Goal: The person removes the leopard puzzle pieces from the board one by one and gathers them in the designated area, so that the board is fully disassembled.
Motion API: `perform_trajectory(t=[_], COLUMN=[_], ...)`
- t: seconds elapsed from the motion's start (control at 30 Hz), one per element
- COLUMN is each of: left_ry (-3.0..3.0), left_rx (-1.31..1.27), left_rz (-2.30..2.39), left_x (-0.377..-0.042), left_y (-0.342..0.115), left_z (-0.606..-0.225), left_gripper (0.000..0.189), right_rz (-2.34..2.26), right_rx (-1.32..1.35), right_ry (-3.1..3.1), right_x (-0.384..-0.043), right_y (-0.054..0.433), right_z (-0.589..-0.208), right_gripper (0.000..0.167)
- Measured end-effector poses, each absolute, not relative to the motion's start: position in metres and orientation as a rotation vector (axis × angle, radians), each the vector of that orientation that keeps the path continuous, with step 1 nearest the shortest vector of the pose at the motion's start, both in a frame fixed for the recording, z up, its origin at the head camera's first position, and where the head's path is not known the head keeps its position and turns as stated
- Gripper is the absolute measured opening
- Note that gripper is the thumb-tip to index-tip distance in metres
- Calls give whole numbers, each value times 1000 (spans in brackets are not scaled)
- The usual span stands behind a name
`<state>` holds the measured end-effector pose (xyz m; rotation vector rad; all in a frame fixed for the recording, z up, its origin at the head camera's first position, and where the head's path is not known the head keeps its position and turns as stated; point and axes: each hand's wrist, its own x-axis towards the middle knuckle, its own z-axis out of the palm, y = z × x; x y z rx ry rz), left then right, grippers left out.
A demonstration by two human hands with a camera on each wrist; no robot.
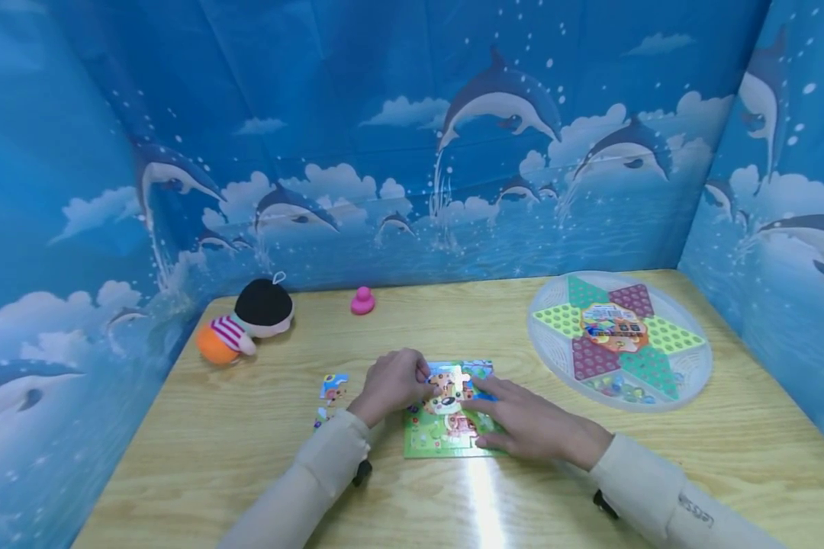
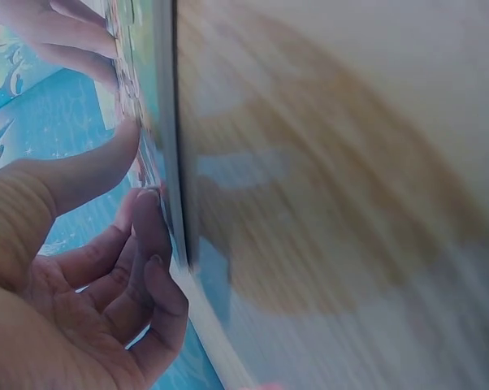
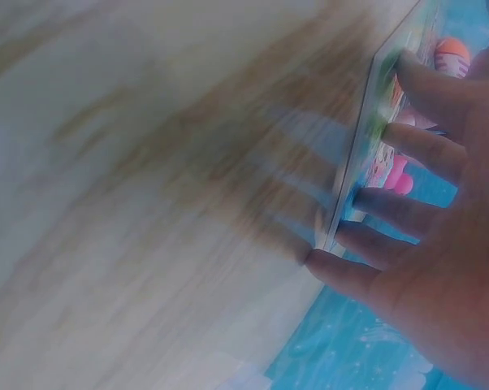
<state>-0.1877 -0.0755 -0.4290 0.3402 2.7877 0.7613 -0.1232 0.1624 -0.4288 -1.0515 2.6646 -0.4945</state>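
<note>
A jigsaw puzzle (image 1: 431, 441) with a cartoon animal on a green background lies flat on the table, both hands over it. My left hand (image 1: 397, 381) reaches over its upper left part. In the left wrist view, the thumb (image 2: 106, 166) touches the puzzle face and the other fingers bend near its edge; whether they pinch a piece is hidden. The right hand (image 1: 532, 418) rests on the puzzle's right side, fingers spread and fairly straight in the right wrist view. Loose puzzle pieces (image 1: 333, 386) lie to the left, partly behind the left wrist.
A round Chinese checkers board (image 1: 693, 366) with glass marbles (image 1: 625, 390) sits at the right. At the back left lies a plush doll (image 1: 264, 305), and a small pink toy (image 1: 362, 302) stands at the back middle. A dolphin-print curtain (image 1: 357, 152) encloses the table (image 1: 199, 457).
</note>
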Motion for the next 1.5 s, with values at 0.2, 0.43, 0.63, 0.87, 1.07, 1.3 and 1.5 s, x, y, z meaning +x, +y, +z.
perform_trajectory(t=[0.2, 0.43, 0.63, 0.87, 1.07, 1.3, 1.5], left_ry=[2783, 2740, 2698, 2668, 2631, 2644, 2656], left_rx=[351, 320, 297, 301, 285, 277, 218], left_rz=[821, 967, 1065, 1127, 1159, 1172, 1177], left_x=[-188, -189, -188, -188, -187, -187, -187], left_y=[-78, -81, -83, -85, -86, -96, -111], left_z=[-429, -430, -431, -429, -424, -422, -422], left_gripper=[24, 11, 10, 9, 8, 9, 10], right_rz=[-509, -528, -529, -537, -537, -526, -532], right_rx=[-1040, -1039, -1041, -1053, -1054, -1036, -1029], right_ry=[2667, 2668, 2671, 2673, 2674, 2667, 2664], right_x=[-122, -121, -122, -121, -121, -122, -121], right_y=[162, 163, 164, 163, 163, 164, 164], right_z=[-428, -428, -429, -429, -429, -430, -430], right_gripper=[57, 57, 57, 57, 58, 57, 58])
